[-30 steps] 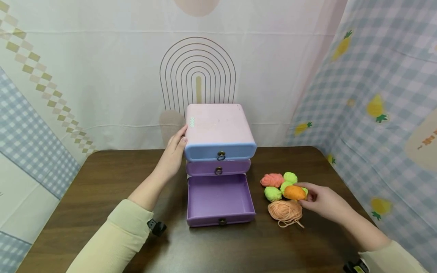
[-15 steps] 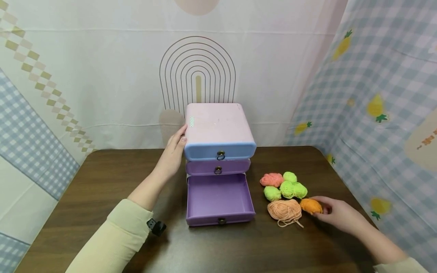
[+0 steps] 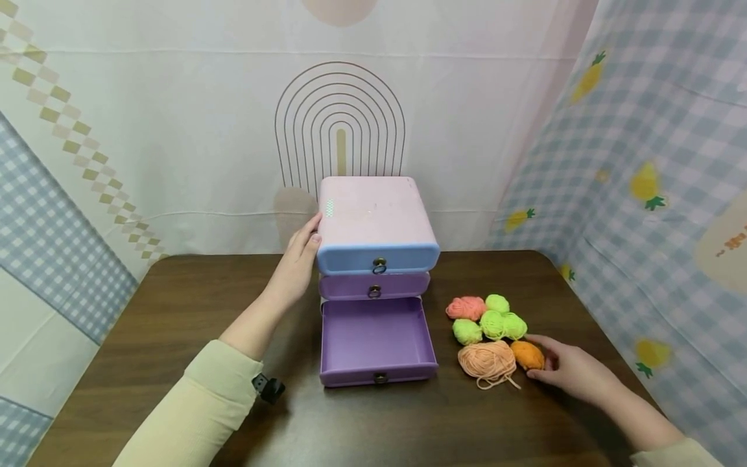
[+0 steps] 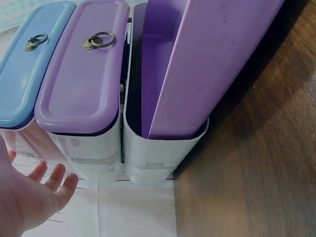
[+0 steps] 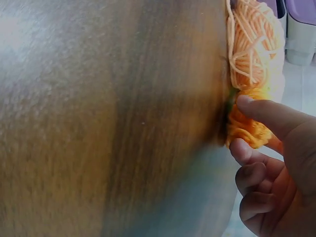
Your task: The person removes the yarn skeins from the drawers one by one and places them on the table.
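Observation:
In the head view my left hand [image 3: 296, 259] rests against the left side of a small drawer cabinet [image 3: 376, 211] with a pink top; in the left wrist view its fingers are relaxed. The cabinet's bottom purple drawer [image 3: 376, 337] is pulled out and nothing lies in it. My right hand [image 3: 574, 370] has thumb and fingertips on either side of an orange yarn ball [image 3: 528, 356] lying on the table. Touching this ball on its left is a peach yarn ball [image 3: 487, 361]. In the right wrist view the thumb presses on the orange yarn [image 5: 249, 131].
Behind the peach yarn lie a coral yarn skein [image 3: 465, 307] and several lime-green yarn balls [image 3: 493, 324]. The blue top drawer [image 3: 378, 259] and purple middle drawer [image 3: 376, 286] are pushed in. Patterned cloth [image 3: 467, 117] hangs behind the brown table [image 3: 222, 285].
My right hand has carried the orange yarn ball off the green ones, down to the table at the right, then slid it slightly left against the peach yarn. The left hand stays put.

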Available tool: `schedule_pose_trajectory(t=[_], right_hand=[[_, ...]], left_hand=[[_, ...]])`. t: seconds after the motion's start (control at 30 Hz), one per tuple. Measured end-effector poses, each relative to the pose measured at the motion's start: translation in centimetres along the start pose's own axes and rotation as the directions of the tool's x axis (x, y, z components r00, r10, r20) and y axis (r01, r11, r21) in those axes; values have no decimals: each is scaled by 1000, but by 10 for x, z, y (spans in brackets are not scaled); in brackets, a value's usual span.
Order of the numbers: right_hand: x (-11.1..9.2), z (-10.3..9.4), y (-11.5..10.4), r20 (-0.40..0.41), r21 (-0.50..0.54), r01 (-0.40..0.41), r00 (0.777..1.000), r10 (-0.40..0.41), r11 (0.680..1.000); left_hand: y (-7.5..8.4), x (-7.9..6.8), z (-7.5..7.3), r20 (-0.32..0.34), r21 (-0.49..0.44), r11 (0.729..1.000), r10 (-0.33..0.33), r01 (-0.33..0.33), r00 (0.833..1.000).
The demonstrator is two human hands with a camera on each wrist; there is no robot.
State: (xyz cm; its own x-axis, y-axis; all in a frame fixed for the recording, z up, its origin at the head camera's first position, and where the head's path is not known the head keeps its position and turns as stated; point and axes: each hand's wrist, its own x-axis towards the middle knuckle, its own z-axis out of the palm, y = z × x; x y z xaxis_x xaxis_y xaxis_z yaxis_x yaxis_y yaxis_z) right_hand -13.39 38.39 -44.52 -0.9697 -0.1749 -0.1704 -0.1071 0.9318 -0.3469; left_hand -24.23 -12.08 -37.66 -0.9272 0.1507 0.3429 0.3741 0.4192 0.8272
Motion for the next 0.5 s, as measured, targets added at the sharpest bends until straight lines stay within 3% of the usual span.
schedule_pose_trajectory(t=[0.3,0.5], right_hand=[[-4,-7,-1,25,7,-31,999,30,1000],[-8,-11,-7,-48,-23,-21,999,20,1000]], left_hand=[[0,0,0,-10,-2,1000,11,-11,1000],[2,0,1,-10,-9,1000,12,-12,1000]])
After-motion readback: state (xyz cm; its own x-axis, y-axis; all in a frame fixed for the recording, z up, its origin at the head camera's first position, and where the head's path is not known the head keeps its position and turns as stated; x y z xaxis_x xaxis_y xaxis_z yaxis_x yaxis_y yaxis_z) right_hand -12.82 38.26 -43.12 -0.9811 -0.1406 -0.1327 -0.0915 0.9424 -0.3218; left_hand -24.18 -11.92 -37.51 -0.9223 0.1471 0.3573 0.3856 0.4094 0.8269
